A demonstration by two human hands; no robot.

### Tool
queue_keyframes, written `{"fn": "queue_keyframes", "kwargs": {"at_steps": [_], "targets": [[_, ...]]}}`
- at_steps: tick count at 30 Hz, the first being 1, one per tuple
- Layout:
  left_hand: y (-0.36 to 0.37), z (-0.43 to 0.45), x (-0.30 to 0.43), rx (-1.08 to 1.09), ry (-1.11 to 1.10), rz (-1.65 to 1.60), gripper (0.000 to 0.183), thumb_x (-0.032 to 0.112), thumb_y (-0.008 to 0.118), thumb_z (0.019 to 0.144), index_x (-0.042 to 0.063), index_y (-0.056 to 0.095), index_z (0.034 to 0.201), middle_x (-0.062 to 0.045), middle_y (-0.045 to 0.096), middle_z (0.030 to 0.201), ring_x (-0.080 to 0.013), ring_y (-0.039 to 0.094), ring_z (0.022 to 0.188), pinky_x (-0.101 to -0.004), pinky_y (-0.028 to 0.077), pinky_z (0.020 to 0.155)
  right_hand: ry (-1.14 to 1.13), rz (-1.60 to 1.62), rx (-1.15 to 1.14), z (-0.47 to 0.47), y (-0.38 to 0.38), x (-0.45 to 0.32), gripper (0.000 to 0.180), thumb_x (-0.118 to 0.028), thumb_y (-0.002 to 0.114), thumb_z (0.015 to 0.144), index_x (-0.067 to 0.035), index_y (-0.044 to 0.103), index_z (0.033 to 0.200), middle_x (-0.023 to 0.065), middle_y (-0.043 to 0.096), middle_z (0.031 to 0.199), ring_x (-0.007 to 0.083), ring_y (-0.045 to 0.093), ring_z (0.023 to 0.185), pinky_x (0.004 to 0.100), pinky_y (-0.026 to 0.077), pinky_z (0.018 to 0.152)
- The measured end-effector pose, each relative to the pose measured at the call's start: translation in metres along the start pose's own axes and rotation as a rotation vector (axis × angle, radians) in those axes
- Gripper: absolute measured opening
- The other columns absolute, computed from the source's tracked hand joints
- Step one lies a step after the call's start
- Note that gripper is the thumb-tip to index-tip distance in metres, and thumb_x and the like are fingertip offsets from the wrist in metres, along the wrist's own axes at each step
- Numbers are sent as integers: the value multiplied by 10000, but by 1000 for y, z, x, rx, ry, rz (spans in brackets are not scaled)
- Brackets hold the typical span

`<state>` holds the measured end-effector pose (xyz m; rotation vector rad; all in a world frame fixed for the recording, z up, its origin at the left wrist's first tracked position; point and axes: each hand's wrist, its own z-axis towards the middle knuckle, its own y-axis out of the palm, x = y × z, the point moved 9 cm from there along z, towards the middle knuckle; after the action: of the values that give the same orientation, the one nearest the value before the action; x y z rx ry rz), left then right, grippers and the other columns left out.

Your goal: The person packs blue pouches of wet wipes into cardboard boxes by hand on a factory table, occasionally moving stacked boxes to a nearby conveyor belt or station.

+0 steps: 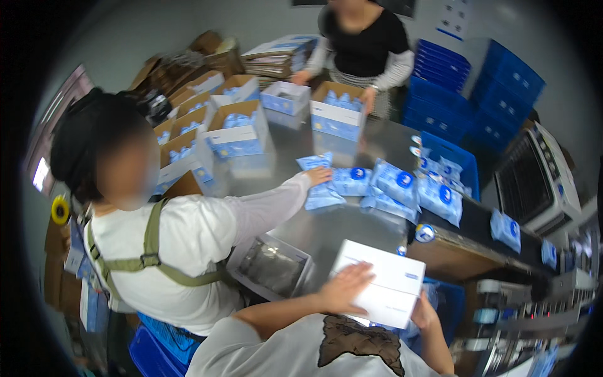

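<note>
A closed white carton (384, 282) with small blue printing is tilted in front of my body, close to the near edge of the metal table. My left hand (347, 288) lies flat across the carton's upper left face, fingers together. At the carton's right side, my right hand (424, 310) grips the edge, with its fingers partly hidden behind. Left of the carton stands an open white box (269, 267) with clear plastic film inside. Beyond lie several blue soft packs with round lids, including one pack (395, 181) near the conveyor.
A co-worker's hand (319, 176) touches packs on the steel table (301, 226). Another person behind the table holds a filled carton (337, 118). Filled cartons (238, 134) stand at left. A black conveyor belt (476, 228) carries packs at right, beside a blue crate (471, 165).
</note>
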<state>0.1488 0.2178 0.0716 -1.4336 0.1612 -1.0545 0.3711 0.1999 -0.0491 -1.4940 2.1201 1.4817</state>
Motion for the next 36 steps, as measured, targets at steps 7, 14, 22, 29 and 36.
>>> {"fn": "queue_keyframes", "kwargs": {"at_steps": [7,14,22,29,36], "targets": [[-34,-3,-96,470,-381,-721,933,694,429,766,49,213,1404,-156,237,1450,-309,218,1341,-420,180,1088,-400,-278,247,6,62,-34,510,-147,619,853,-23,378,1286,105,493,1226,177,460,1117,314,376,949],[105,-80,-97,271,-1022,-1885,1021,793,138,773,8,126,1426,-170,124,1492,-264,124,1383,-403,94,1116,-338,-1878,-227,-19,128,-94,365,-372,558,865,-113,522,1121,167,620,665,316,617,574,385,496,570],[11,36,-119,445,-698,-521,596,-61,554,732,28,331,1277,-211,364,1246,-382,359,1200,-385,320,1004,-194,-1109,-906,44,143,-64,341,-286,589,871,-71,573,1135,165,611,1078,288,584,998,389,461,862],[32,66,-91,371,-715,-359,617,-174,417,616,38,363,1194,-220,330,1193,-428,383,1121,-404,337,988,-329,-2234,180,288,35,-271,1315,-358,834,472,-156,-20,1450,234,215,1425,381,154,1354,602,92,1051],[34,71,-98,355,-720,-289,615,-169,429,631,33,350,1207,-231,322,1208,-436,385,1121,-415,362,964,-350,-1158,-498,250,149,-220,1091,-192,777,538,-118,168,1439,209,276,1409,329,253,1325,311,224,1072]]}}
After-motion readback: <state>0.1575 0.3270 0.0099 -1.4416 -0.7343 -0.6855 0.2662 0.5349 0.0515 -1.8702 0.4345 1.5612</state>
